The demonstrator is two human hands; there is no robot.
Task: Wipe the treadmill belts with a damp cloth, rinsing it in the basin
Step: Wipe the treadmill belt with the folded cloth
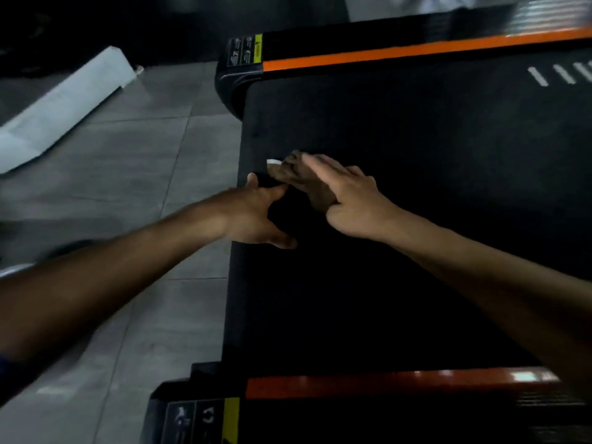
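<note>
Here the cloth (pixel 302 181) lies under the right hand (pixel 349 203).

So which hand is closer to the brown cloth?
Right. The right hand lies flat on top of the brown cloth, pressing it onto the treadmill belt. The left hand is beside it at the belt's edge, fingers reaching almost to the cloth.

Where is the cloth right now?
In the head view, the brown cloth lies on the black belt near its left end, under the fingers of the right hand, with the left hand just beside it.
</note>
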